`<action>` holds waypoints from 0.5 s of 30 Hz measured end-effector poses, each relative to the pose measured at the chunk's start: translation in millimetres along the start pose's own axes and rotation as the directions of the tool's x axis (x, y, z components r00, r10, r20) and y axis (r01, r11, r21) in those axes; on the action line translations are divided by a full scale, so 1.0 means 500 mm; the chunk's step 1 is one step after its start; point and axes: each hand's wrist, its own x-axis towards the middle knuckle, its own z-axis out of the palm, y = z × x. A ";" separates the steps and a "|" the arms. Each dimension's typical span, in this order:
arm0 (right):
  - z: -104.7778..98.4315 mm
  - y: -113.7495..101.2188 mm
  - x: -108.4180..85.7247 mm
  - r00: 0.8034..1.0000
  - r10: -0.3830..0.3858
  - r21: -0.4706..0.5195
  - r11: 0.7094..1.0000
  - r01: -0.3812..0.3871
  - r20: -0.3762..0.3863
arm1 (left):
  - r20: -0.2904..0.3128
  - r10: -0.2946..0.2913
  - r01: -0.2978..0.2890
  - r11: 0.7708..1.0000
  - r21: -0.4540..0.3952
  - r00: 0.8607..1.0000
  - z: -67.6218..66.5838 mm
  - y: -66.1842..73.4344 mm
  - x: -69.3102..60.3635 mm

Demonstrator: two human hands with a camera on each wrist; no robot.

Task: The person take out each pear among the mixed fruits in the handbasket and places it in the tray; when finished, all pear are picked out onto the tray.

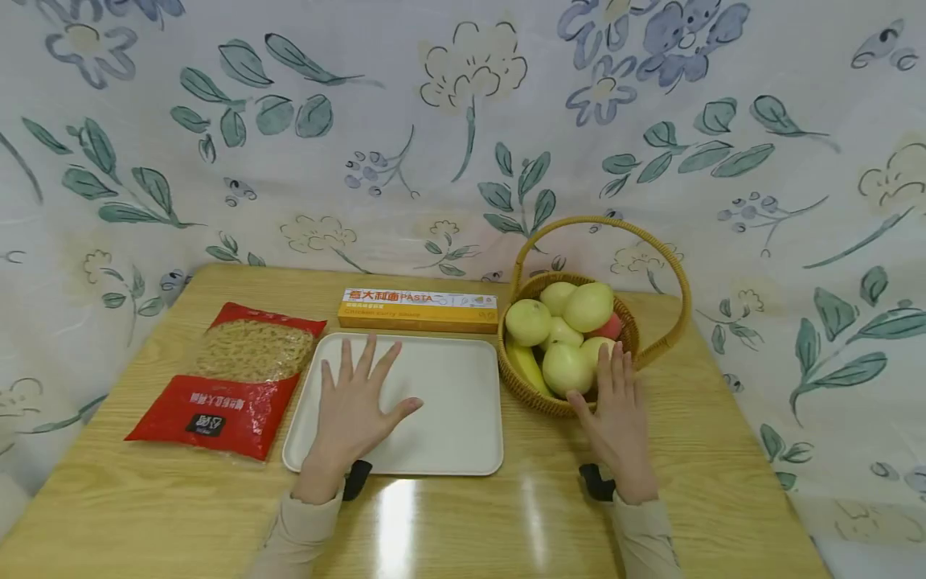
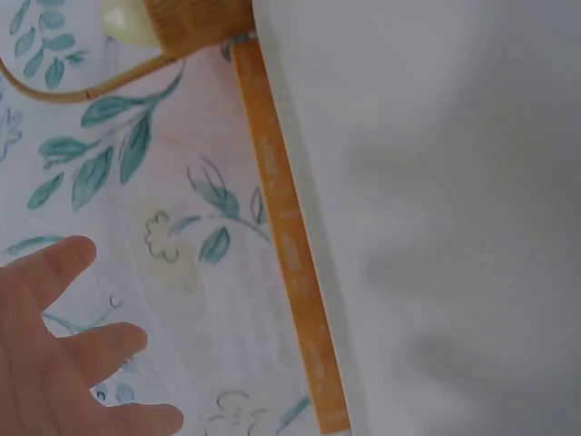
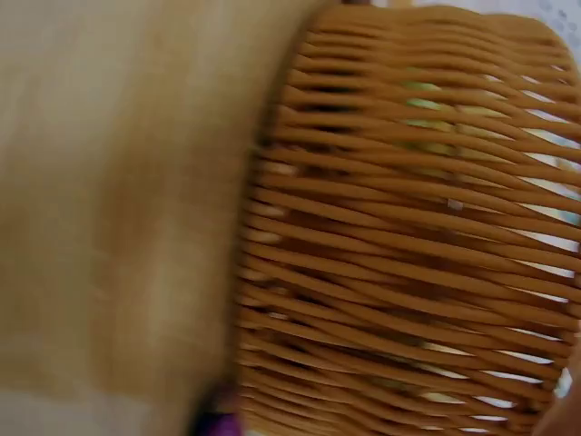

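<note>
My left hand (image 1: pixel 352 410) hovers over a white rectangular tray (image 1: pixel 456 418), its fingers spread and holding nothing. In the left wrist view the fingers (image 2: pixel 68 350) show at the lower left, apart from the tray (image 2: pixel 436 218). My right hand (image 1: pixel 615 422) is at the front right of a wicker basket (image 1: pixel 515 384), fingers straight. From the head view I cannot tell whether it touches the basket. Round pale green fruits (image 1: pixel 567 368), a yellow banana (image 1: pixel 530 368) and a red fruit (image 1: pixel 609 326) fill the basket. Its woven side (image 3: pixel 408 236) dominates the right wrist view.
A long orange-and-white pasta box (image 1: pixel 418 310) lies behind the tray. Left of the tray is a red bag of dry pasta (image 1: pixel 239 382) with a see-through window. The basket's tall handle (image 1: pixel 683 297) arches up and rightward. A floral cloth (image 1: pixel 405 185) hangs behind the wooden table (image 1: pixel 492 527).
</note>
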 end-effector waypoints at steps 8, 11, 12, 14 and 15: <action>0.023 0.002 -0.011 0.995 0.099 0.024 0.995 -0.099 -0.012 | 0.040 0.102 -0.091 0.972 -0.217 0.994 0.029 0.082 0.060; 0.027 0.002 -0.011 0.993 0.117 0.021 0.993 -0.117 -0.025 | 0.034 0.173 -0.155 0.939 -0.307 0.984 0.038 0.112 0.092; 0.029 0.002 -0.010 0.992 0.120 0.020 0.993 -0.119 -0.034 | 0.036 0.196 -0.173 0.925 -0.339 0.980 0.041 0.122 0.103; 0.033 0.001 -0.010 0.991 0.123 0.031 0.992 -0.122 -0.046 | 0.057 0.226 -0.187 0.903 -0.388 0.972 0.049 0.140 0.123; 0.034 0.000 -0.009 0.991 0.122 0.044 0.992 -0.120 -0.052 | 0.073 0.235 -0.186 0.894 -0.407 0.969 0.054 0.148 0.133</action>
